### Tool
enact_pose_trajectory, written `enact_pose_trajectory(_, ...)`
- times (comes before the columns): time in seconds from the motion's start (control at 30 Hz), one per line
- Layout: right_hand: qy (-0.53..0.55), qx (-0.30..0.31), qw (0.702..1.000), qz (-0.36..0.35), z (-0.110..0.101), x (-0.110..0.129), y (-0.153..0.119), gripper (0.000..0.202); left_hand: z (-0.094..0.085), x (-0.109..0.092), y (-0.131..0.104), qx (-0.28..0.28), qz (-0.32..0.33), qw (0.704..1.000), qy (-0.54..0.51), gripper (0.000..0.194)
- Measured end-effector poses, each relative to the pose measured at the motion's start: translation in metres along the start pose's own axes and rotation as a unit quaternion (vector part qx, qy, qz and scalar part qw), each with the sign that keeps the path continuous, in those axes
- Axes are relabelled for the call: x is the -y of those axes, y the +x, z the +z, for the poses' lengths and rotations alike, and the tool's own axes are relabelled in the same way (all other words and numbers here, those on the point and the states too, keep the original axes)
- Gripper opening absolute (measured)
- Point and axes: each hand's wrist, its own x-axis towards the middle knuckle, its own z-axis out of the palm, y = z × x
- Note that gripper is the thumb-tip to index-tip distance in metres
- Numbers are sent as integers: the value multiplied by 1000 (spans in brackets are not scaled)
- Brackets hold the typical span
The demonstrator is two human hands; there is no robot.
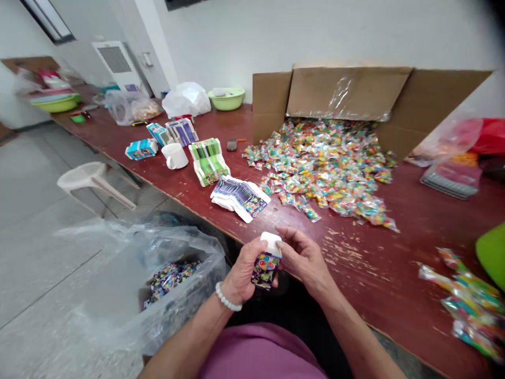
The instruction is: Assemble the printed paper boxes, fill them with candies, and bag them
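My left hand (pixel 242 271) is closed around a small purple printed carton (pixel 265 269), its white top flap standing up. My right hand (pixel 310 260) is beside the carton, its thumb at the flap's edge and its index finger apart from the thumb. Just beyond my hands, a fanned stack of flat purple-and-white cartons (pixel 240 197) lies on the red table (pixel 347 263). A banded green stack (pixel 209 160) lies behind it. Small wrapped candies (pixel 327 163) spill in a heap from an opened cardboard box (pixel 349 95).
Left of my legs, a clear plastic bag (pixel 189 237) holds several purple cartons (pixel 171 281). A white mug (pixel 174 156) and blue cartons (pixel 141 149) stand along the table's left part. Loose wrapped candies (pixel 467 300) lie at the right. A white stool (pixel 89 176) stands on the floor.
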Motion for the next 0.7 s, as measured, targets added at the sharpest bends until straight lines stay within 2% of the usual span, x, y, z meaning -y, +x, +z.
enact_pose_trajectory(0.13,82,24,995,52,0,-3,-2,46,2,-2,-1,0,2,1000,-21,41)
enact_pose_trajectory(0.3,37,69,996,38,-3,-7,-1,39,7,2,-4,-1,75,995,59,37)
enact_pose_trajectory(0.37,5,58,998,12,-5,-6,-2,33,8,3,-4,8,48,997,53,41)
enact_pose_trajectory(0.43,-44,45,998,-26,-7,-3,-4,29,8,3,-3,28,-14,999,9,51)
enact_pose_trajectory(0.5,-109,61,989,-79,-10,-1,-7,25,6,1,-1,42,-69,996,-40,55)
enact_pose_trajectory(0.6,-180,95,968,-147,-14,-3,-9,20,3,1,1,36,-98,992,-70,42)
enact_pose_trajectory(0.7,-142,73,982,-96,-15,-9,-6,20,3,5,2,12,-80,996,-41,31)
